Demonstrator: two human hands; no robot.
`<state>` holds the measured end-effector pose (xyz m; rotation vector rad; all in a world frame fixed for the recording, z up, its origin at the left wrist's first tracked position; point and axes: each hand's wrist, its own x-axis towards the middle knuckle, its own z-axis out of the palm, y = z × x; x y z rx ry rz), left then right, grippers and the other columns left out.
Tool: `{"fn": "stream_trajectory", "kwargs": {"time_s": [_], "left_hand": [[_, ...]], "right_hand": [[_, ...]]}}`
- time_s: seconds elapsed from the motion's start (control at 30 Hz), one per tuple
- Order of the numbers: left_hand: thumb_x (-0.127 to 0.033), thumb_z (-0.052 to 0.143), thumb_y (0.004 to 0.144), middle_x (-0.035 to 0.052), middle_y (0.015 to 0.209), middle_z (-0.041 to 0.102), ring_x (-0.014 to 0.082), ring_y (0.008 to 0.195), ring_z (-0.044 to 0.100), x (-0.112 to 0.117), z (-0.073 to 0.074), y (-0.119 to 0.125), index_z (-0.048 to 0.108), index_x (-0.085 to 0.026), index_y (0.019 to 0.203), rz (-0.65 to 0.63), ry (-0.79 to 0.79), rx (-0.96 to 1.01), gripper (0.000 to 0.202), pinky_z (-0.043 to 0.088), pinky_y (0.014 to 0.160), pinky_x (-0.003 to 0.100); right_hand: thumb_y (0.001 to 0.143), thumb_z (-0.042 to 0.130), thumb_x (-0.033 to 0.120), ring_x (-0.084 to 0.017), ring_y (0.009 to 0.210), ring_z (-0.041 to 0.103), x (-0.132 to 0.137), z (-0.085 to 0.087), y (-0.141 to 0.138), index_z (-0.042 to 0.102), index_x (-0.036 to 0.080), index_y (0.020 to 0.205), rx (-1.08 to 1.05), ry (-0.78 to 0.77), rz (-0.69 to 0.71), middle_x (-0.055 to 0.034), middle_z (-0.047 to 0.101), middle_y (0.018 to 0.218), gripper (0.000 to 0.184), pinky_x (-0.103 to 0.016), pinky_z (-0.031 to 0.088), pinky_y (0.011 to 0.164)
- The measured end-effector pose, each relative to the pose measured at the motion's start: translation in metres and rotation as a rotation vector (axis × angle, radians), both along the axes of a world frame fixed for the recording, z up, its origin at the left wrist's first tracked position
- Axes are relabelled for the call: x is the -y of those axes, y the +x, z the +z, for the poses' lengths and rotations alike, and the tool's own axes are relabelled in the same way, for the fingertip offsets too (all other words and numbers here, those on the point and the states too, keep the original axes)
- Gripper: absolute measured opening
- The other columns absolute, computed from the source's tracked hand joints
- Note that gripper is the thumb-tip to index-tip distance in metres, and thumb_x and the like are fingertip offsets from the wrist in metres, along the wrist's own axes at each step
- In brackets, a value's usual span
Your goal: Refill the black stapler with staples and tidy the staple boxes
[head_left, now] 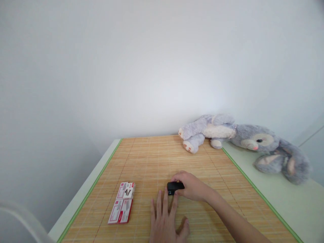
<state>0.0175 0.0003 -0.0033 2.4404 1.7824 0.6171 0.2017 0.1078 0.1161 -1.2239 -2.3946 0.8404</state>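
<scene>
A small black block-shaped object with a pale mark on its near side rests on the bamboo mat. My right hand is closed around its right end, thumb at the near side and fingers at the far side. Just in front of it, my left hand lies flat on the mat with fingers spread. Its middle fingertips reach the near edge of the black object; whether they press on it I cannot tell. To the left lie several small red-and-white cardboard boxes, set close together, one with a dark picture.
A grey plush rabbit lies on its side along the back right, across the mat's green edge and onto the pale table top. Behind stands a white wall. A blurred pale curved thing shows at the lower left.
</scene>
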Motion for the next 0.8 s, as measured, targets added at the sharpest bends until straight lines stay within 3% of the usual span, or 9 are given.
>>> {"fn": "stream_trajectory", "kwargs": {"time_s": [0.17,0.27,0.37,0.5,0.6,0.7,0.8], "left_hand": [[-0.053,0.061,0.089,0.0033,0.17,0.033,0.0442,0.158,0.023,0.0,0.004,0.004,0.036,-0.039,0.161,0.041,-0.116,0.003,0.078,0.012,0.123,0.077],[-0.052,0.063,0.086,0.0004,0.17,0.032,0.0463,0.159,0.018,0.0,0.012,0.007,0.035,-0.042,0.16,0.096,-0.148,-0.025,0.079,0.003,0.121,0.08],[-0.047,0.065,0.082,-0.0034,0.171,0.029,0.0451,0.16,0.014,0.001,0.023,0.013,0.03,-0.046,0.161,0.147,-0.164,-0.048,0.086,-0.003,0.121,0.079],[-0.043,0.068,0.077,-0.004,0.171,0.026,0.045,0.16,0.01,0.003,0.034,0.019,0.031,-0.045,0.16,0.192,-0.183,-0.084,0.091,-0.006,0.123,0.076],[-0.043,0.068,0.079,-0.0043,0.173,0.022,0.0456,0.161,0.006,0.003,0.037,0.02,0.03,-0.045,0.161,0.196,-0.218,-0.101,0.091,-0.008,0.121,0.077],[-0.046,0.068,0.08,-0.0035,0.173,0.02,0.0471,0.16,0.007,0.002,0.033,0.016,0.029,-0.045,0.161,0.18,-0.214,-0.091,0.09,-0.006,0.119,0.08],[-0.046,0.07,0.081,0.0006,0.173,0.022,0.0513,0.158,0.012,0.001,0.027,0.01,0.028,-0.043,0.163,0.12,-0.142,-0.068,0.091,0.001,0.115,0.087]], "right_hand": [[0.075,0.084,0.023,-0.022,0.096,0.063,-0.002,0.0,-0.017,0.073,0.021,0.097,0.049,0.055,-0.04,-0.0036,0.071,0.101,0.025,-0.03,0.043,0.08],[0.071,0.087,0.024,-0.025,0.104,0.06,-0.005,0.017,-0.018,0.072,0.02,0.09,0.063,0.106,-0.027,-0.0048,0.068,0.105,0.025,-0.033,0.044,0.087],[0.072,0.087,0.024,-0.024,0.108,0.058,-0.006,0.047,0.005,0.071,0.022,0.094,0.053,0.144,0.0,-0.0037,0.064,0.113,0.028,-0.034,0.045,0.095],[0.075,0.083,0.024,-0.023,0.112,0.058,0.001,0.076,0.065,0.068,0.025,0.098,0.044,0.181,-0.023,-0.0029,0.061,0.12,0.027,-0.036,0.046,0.1],[0.08,0.077,0.028,-0.024,0.12,0.057,0.008,0.064,0.112,0.067,0.026,0.101,0.053,0.143,-0.076,-0.0035,0.059,0.126,0.024,-0.039,0.045,0.106],[0.081,0.076,0.036,-0.027,0.128,0.055,0.016,0.03,0.144,0.067,0.027,0.105,0.012,0.058,-0.164,-0.0051,0.057,0.134,0.028,-0.042,0.044,0.11],[0.085,0.072,0.044,-0.027,0.126,0.057,0.024,-0.004,0.156,0.069,0.028,0.109,-0.074,-0.06,-0.277,-0.0069,0.059,0.136,0.029,-0.04,0.05,0.099]]}}
